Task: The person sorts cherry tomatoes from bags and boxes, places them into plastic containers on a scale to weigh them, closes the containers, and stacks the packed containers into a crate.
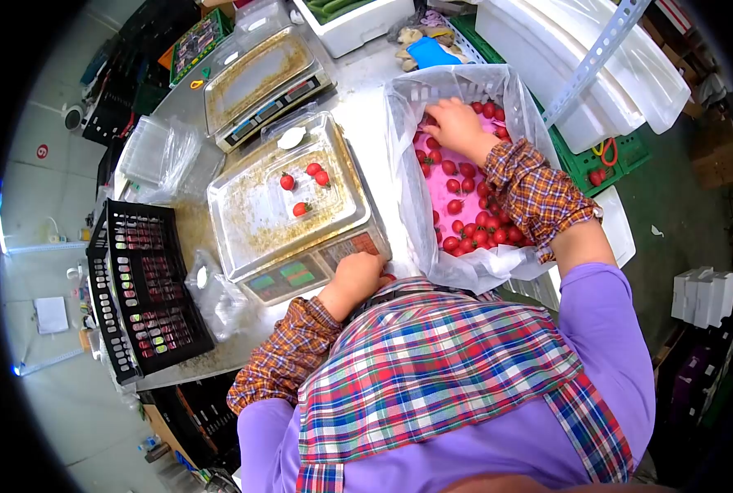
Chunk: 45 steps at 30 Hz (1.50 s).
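Note:
My right hand (pixel 457 127) reaches into the far left of a plastic-lined crate (pixel 406 164) of red cherry tomatoes (pixel 481 234). Its thumb and fingers are bent around a tomato, partly hidden by the hand. My left hand (pixel 355 283) is closed by the near right corner of a weighing scale (pixel 301 267), and a bit of red, seemingly a cherry tomato (pixel 389 278), shows at its fingertips. On the scale's stained steel pan lies a clear plastic box (pixel 313 149) with several tomatoes (pixel 288 181) in it, spread apart.
A second scale (pixel 260 78) stands behind. Clear empty boxes (pixel 159 156) are stacked at left, above a black crate (pixel 149 279) of filled packs. White foam boxes (pixel 576 66) and a metal post (pixel 597 62) rise at right. A foam box (pixel 354 29) holds cucumbers.

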Each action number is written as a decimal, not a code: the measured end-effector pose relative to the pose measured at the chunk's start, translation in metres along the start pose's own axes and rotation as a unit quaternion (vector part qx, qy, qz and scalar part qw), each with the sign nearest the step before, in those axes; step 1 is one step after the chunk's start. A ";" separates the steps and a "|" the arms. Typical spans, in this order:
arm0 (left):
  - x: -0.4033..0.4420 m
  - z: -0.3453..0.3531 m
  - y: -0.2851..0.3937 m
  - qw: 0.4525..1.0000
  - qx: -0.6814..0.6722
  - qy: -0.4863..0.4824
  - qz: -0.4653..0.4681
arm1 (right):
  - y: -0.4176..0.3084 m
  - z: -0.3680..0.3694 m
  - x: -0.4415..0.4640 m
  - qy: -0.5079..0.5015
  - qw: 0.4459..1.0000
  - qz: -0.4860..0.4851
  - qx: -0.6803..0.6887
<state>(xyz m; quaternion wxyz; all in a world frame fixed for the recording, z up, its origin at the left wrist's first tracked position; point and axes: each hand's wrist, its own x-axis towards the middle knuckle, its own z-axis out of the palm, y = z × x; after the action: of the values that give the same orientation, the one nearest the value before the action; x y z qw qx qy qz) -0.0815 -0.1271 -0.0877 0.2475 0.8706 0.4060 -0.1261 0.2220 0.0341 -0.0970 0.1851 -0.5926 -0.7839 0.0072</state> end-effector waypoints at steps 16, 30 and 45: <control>0.006 -0.017 0.008 0.993 0.047 -0.013 0.111 | -0.010 0.027 0.019 0.021 0.987 0.120 0.101; -0.024 -0.157 -0.058 0.927 -0.063 0.357 -0.091 | 0.013 -0.066 0.003 -0.005 0.997 0.040 0.064; 0.133 -0.184 -0.006 0.874 -0.423 0.196 -0.135 | 0.090 -0.114 -0.016 0.011 0.963 0.260 -0.074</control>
<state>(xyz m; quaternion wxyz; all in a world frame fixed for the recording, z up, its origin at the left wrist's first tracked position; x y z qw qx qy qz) 0.0020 0.0603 0.0103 0.4885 0.6261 0.5744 0.1987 0.3437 0.0224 -0.0158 0.1411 -0.7880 -0.5992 -0.0099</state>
